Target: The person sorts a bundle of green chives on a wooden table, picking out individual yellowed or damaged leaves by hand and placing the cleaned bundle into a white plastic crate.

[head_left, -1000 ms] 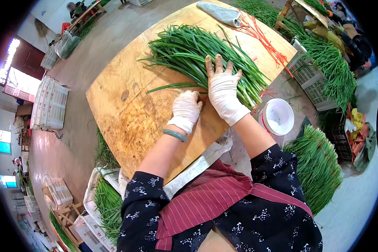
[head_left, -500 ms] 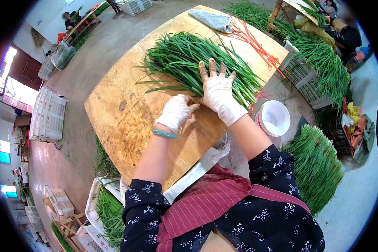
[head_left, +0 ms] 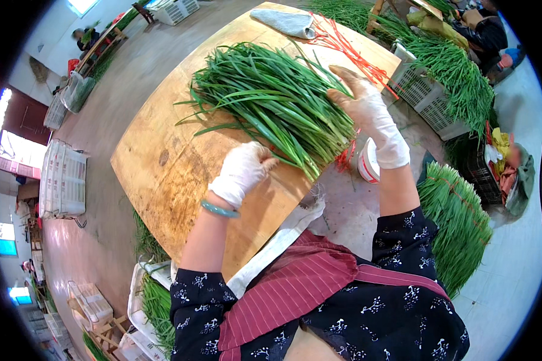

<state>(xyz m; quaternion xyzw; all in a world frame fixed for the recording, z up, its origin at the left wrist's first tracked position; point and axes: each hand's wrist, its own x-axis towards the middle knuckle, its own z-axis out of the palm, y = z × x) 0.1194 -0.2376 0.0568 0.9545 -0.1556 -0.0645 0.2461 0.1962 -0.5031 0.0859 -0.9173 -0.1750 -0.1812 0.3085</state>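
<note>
A thick bunch of garlic chives lies across the wooden table, its leaf tips to the left and pale stem ends to the right. My left hand, in a whitish glove with a jade-green bangle at the wrist, is closed in a pinch at the near side of the bunch. A bit of red strip shows by its fingertips, mostly hidden. My gloved right hand is at the far right side of the bunch near the stems, thumb and fingers apart, palm turned toward the chives.
Loose red strips and a folded grey cloth lie at the table's far edge. A white bucket stands right of the table. Chives are heaped on a crate, and another large bundle stands at the right. Other people sit farther back.
My right hand has lifted off the top of the bunch and moved right to its far side. The left hand stays pinched at the near side. The stems look more spread toward me.
</note>
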